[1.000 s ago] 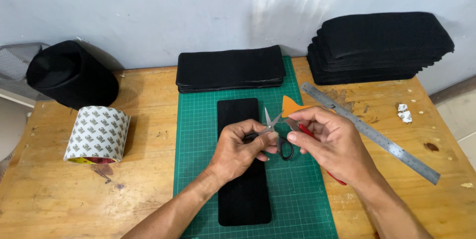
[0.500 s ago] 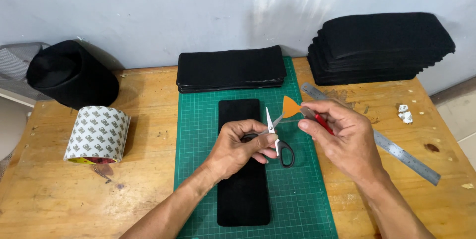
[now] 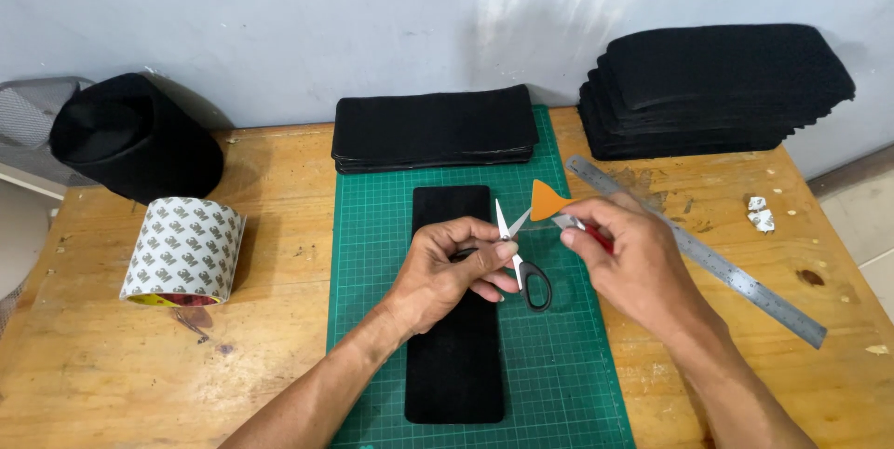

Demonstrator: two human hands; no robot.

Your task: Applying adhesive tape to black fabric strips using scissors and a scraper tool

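Observation:
My left hand [image 3: 445,272] rests on a long black felt strip [image 3: 453,346] on the green cutting mat [image 3: 372,253] and holds small black-handled scissors [image 3: 523,272], blades pointing up and slightly apart. Just to the right, my right hand [image 3: 638,267] grips a red-handled tool [image 3: 596,233] with a metal neck and an orange triangular tip [image 3: 548,199]. The scissor blades' points lie close to that orange tip.
A steel ruler [image 3: 708,258] lies diagonally right of the mat. Flat black felt stacks sit at the mat's far end [image 3: 433,128] and back right [image 3: 717,86]. A patterned tape roll [image 3: 182,249] and a black cylinder [image 3: 130,137] stand left. Crumpled paper bits [image 3: 762,213] lie far right.
My right hand has drawn away from the scissor handles, up and to the right, with the red-handled tool. The scissors have swung more upright in my left hand.

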